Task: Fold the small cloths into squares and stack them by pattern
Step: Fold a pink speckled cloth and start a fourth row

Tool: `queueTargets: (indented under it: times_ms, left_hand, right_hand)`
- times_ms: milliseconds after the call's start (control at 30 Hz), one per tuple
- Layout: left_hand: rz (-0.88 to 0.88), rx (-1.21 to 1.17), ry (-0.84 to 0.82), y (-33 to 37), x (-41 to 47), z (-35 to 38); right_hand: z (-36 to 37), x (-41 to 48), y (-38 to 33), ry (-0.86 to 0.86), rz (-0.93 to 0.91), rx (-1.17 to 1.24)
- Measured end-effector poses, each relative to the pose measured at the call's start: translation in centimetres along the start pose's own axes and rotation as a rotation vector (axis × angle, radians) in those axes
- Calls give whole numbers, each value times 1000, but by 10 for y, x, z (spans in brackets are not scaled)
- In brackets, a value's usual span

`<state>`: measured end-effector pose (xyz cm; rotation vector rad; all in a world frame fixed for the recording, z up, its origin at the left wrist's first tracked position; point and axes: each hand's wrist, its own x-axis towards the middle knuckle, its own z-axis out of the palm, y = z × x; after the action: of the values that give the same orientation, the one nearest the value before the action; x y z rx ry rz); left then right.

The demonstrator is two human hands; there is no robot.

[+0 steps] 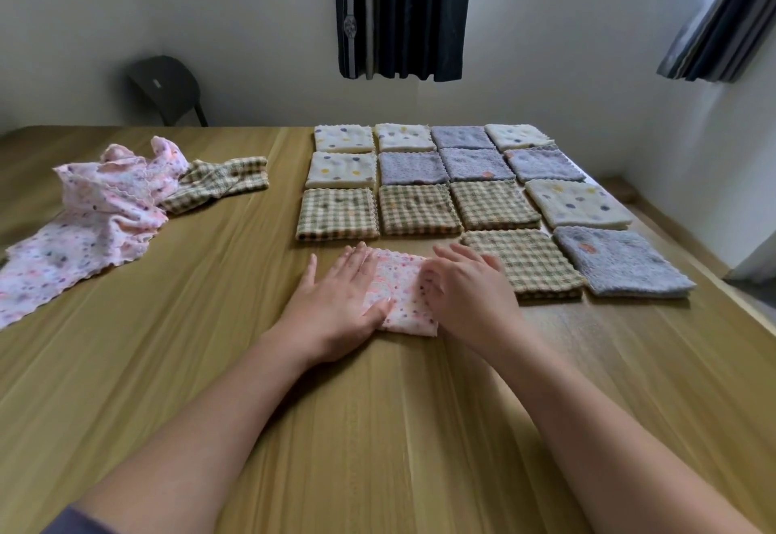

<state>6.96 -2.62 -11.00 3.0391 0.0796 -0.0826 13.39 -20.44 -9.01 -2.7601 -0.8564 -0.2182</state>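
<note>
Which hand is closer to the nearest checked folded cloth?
Right. The right hand lies just beside the checked folded cloth; the left hand is across the pink cloth.

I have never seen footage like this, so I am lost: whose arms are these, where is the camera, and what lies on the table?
There is no machine: these are a person's bare arms, filmed by one wide-angle camera worn on the head, looking forward and down. The left hand and right hand rest flat on a folded pink cloth on the wooden table; neither grips it. Beyond it lie folded squares: checked ones, grey ones and white dotted ones. At the left lies an unfolded heap, pink with one checked cloth.
</note>
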Motion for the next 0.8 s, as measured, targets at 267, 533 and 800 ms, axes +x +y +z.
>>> queueTargets:
  times_ms: [267,533,800]
  left_hand:
    - [-157,-6,26,7,-15,0]
    - [-114,-129,61,-8,-24,0]
    - [-111,-272,169,-8,-24,-1]
  right_hand:
    - [6,-5,-16,-212,-105,1]
    - [5,-3,-19,-223,-229,94]
    - [4,-7,-30,-100,-212,195]
